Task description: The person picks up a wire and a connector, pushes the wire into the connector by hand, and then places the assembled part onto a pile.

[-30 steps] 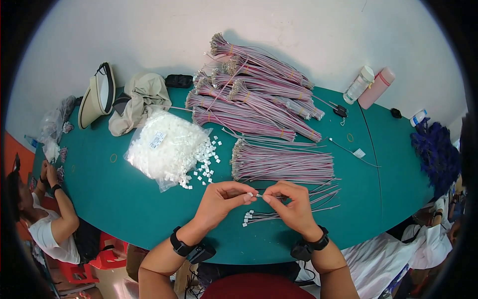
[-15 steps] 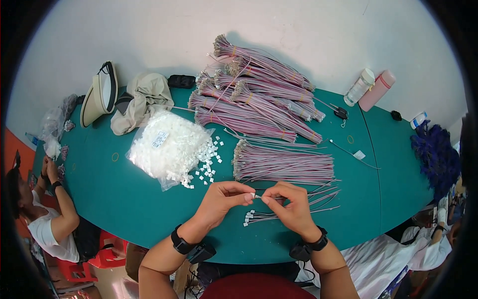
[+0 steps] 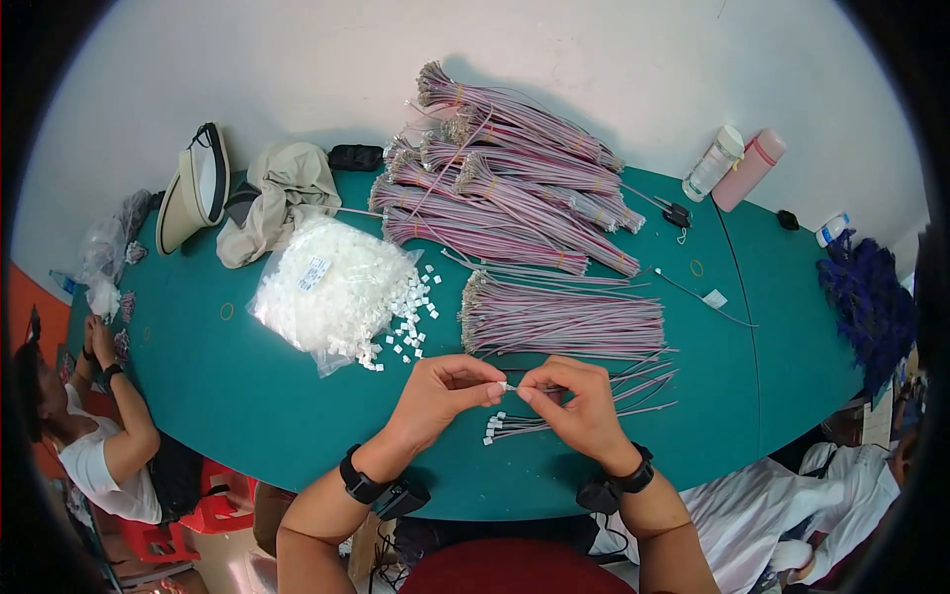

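In front of my chest, my left hand (image 3: 438, 398) pinches a small white connector housing (image 3: 506, 387) between thumb and fingertips. My right hand (image 3: 582, 408) grips a thin cable close to its end, which meets the housing; how far it is inserted cannot be made out. Beneath my right hand lie several cables with white connectors (image 3: 495, 428) on their left ends. Just beyond my hands is a loose row of grey and pink cables (image 3: 564, 317). Left of it, a clear bag of white housings (image 3: 332, 287) stands beside scattered loose housings (image 3: 408, 332).
Tied cable bundles (image 3: 515, 178) are piled at the back of the green table (image 3: 327, 436). A sun visor (image 3: 193, 193) and beige cloth (image 3: 282, 198) lie far left. Keys (image 3: 676, 213), a clear bottle (image 3: 712, 163) and pink bottle (image 3: 749, 170) are far right. Another person (image 3: 109, 436) sits left.
My hands stay nearly in place, still holding housing and cable together. The view has shifted slightly. At the right edge, the person in white has changed position.
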`<state>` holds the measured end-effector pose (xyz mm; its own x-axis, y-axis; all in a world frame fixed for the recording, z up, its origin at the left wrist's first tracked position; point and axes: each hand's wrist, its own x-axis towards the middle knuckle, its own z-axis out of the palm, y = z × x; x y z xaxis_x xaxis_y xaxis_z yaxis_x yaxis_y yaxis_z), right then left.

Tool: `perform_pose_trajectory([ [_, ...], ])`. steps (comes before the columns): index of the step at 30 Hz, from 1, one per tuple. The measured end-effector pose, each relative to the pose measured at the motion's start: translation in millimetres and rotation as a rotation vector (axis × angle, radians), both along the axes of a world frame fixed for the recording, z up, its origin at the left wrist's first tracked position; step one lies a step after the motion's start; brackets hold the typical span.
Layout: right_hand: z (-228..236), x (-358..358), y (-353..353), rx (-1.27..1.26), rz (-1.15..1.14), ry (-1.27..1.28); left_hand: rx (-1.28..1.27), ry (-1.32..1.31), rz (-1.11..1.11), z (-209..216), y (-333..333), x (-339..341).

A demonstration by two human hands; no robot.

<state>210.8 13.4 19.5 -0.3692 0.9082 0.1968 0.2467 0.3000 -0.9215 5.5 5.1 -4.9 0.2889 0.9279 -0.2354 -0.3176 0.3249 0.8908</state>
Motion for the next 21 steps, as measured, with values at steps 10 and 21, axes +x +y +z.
perform_pose_trajectory([
  [10, 4.3, -0.3, -1.0, -0.035, -0.011, -0.015, 0.024, 0.054, -0.003, 0.1, -0.8, -0.2],
  [21, 1.6, -1.5, -1.3, -0.005, -0.016, -0.002, 0.03, 0.046, -0.001, 1.4, -1.4, -0.2],
])
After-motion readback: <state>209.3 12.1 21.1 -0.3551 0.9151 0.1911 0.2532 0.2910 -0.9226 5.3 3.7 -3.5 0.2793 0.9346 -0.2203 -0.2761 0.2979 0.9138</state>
